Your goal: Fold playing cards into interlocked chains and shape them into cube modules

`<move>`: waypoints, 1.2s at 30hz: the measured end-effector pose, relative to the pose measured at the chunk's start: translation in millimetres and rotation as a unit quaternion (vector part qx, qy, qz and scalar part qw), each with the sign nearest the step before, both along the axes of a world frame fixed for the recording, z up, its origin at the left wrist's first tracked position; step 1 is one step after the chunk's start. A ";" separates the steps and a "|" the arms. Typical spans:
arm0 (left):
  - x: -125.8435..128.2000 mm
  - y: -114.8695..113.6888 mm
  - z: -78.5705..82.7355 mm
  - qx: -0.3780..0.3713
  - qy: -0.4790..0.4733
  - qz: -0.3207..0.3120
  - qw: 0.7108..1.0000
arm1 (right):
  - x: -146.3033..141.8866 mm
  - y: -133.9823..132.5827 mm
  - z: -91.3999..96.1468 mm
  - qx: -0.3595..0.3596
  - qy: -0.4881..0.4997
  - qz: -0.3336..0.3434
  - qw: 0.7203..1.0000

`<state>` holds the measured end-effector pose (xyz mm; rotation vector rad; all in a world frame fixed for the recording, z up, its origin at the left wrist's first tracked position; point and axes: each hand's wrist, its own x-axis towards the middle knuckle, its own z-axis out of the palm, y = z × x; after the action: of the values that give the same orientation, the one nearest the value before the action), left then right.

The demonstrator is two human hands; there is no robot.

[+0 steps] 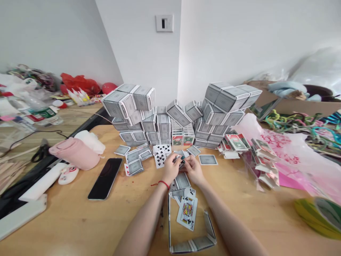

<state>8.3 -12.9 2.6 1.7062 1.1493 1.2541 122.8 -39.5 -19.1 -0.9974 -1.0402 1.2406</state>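
Observation:
My left hand (171,169) and my right hand (194,170) meet over the middle of the table, fingertips pinched around a playing card (182,165) that they mostly cover. Behind them, black-suit cards (160,157) lie face up, and one card (208,159) rests face down to the right. Grey-backed cards (182,180) lie below my hands. Nearer to me, a king of clubs (188,212) lies inside an angular frame of folded cards (193,244). Several folded grey cards (134,165) are left of my hands.
Stacked blocks of folded cards rise at the left (145,97) and right (223,94). A black phone (105,179) and pink pouch-like item (76,151) lie left. On the right are card boxes (236,142), pink-white plastic (295,153) and a yellow-green tape roll (306,213).

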 end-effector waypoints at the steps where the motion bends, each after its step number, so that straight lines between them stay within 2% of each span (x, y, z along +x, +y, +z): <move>1: 0.4 -0.6 0.4 -0.001 -0.005 0.012 1.000 | -0.7 -0.3 0.2 0.008 -0.005 0.002 1.000; 6: 1.8 -2.8 0.2 -0.041 -0.038 0.059 0.997 | -3.5 -1.4 4.0 0.025 -0.019 0.008 0.999; 9: 1.5 -0.5 -1.7 -0.084 -0.078 0.039 0.993 | -4.1 -1.6 5.5 0.016 -0.016 0.007 1.000; 12: 0.2 2.7 -3.9 -0.086 -0.094 0.020 0.992 | -2.5 -1.0 5.0 0.008 -0.009 0.007 1.000; 16: -0.8 2.0 -4.7 -0.025 -0.006 0.014 1.000 | 2.5 0.2 5.7 -0.013 -0.023 0.003 1.000; 20: -0.4 -2.5 -3.3 0.071 0.114 0.013 0.991 | 4.0 -1.7 12.8 -0.051 -0.047 0.000 0.998; 24: -0.6 -3.0 -2.5 0.099 0.135 0.046 0.985 | -1.1 -3.7 17.7 -0.059 -0.007 0.020 0.998; 30: -2.2 -1.3 -2.1 0.019 0.073 0.072 0.995 | -3.9 -0.8 12.6 -0.056 0.051 0.031 0.997; 36: -2.2 2.0 -0.3 -0.049 0.012 0.044 0.998 | 1.1 -3.6 17.6 -0.061 0.097 0.081 0.990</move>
<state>6.1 -11.0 2.2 1.6180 1.2915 1.2135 123.9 -43.1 -1.5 -0.8782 -0.9152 1.5184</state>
